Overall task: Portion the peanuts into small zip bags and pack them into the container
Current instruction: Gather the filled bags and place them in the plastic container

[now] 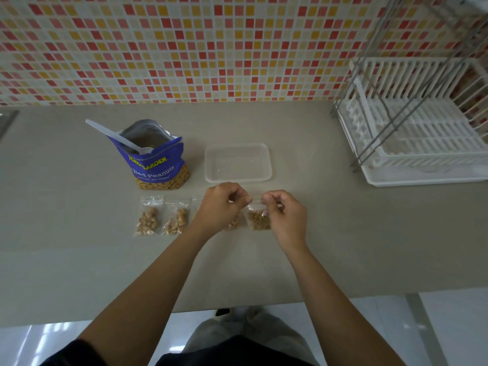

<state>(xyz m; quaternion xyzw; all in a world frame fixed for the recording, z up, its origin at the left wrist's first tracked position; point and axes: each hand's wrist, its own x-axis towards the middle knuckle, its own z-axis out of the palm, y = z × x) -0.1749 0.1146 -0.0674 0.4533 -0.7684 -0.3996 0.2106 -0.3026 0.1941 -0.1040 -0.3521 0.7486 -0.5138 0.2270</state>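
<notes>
Peanuts pouch point(155, 159) stands open left of the bare clear container point(238, 163), 2 filled zip bags point(161, 219) lie flat nearby; left hand point(221, 207) and right hand point(284, 215) pinch the current bag's point(259, 219) top shut, likely sealing; next, packing.

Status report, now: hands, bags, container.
Left hand and right hand both pinching the zip bag top. Filled bags lined up on counter. Container empty, path clear.
</notes>
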